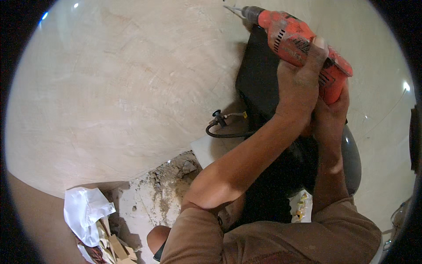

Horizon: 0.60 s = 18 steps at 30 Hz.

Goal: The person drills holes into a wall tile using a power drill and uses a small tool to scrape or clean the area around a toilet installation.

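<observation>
Both my hands hold a red power drill, dusty and scuffed, raised against a pale wall. My left hand wraps round the drill's body from below, with its thumb over the side. Lower down, my right hand is closed round the handle; its fingers are partly hidden. From the dark chuck a thin bit points up and left at the wall. Whether its tip touches the wall I cannot tell. Behind my arms stands a black glossy fixture that looks like a toilet with its tank.
A shut-off valve with a black hose sticks out of the wall left of the fixture. Rubble and dust lie on the floor. A white plastic bag and cardboard scraps are at lower left.
</observation>
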Each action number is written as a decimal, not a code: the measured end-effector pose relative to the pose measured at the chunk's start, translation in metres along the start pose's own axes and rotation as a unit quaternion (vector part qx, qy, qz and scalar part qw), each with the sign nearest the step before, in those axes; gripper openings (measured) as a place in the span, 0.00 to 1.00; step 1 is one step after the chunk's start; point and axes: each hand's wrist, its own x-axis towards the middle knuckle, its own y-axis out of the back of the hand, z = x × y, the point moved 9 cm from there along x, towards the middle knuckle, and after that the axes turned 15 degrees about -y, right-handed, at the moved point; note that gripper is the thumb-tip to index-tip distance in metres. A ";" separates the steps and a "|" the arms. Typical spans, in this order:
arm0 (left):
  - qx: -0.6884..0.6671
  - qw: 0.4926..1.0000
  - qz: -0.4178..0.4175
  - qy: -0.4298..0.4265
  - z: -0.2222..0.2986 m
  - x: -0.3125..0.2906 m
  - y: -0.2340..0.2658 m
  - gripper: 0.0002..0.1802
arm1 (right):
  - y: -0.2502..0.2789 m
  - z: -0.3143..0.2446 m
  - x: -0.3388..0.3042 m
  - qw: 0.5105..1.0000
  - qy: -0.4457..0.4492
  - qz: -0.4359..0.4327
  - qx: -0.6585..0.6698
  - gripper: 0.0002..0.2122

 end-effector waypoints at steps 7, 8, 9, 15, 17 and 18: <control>0.158 0.987 0.016 -0.026 -0.014 0.001 0.004 0.15 | 0.008 0.050 0.004 0.981 -0.157 -0.002 0.114 0.24; 0.162 0.987 0.017 -0.018 -0.015 0.000 0.008 0.15 | 0.004 0.063 0.003 0.980 -0.165 0.002 0.116 0.24; 0.185 0.983 0.020 0.005 -0.019 0.001 0.015 0.15 | -0.006 0.078 0.002 0.962 -0.186 -0.019 0.198 0.23; 0.163 0.986 0.005 0.023 -0.028 0.001 0.025 0.14 | -0.004 0.076 -0.004 0.977 -0.181 0.017 0.111 0.22; 0.168 0.985 -0.029 0.000 -0.015 0.004 0.014 0.15 | -0.002 0.055 -0.001 0.990 -0.127 0.047 0.024 0.22; 0.146 0.989 -0.002 -0.008 -0.005 0.003 0.005 0.16 | 0.000 0.028 0.001 0.996 -0.064 0.051 0.026 0.22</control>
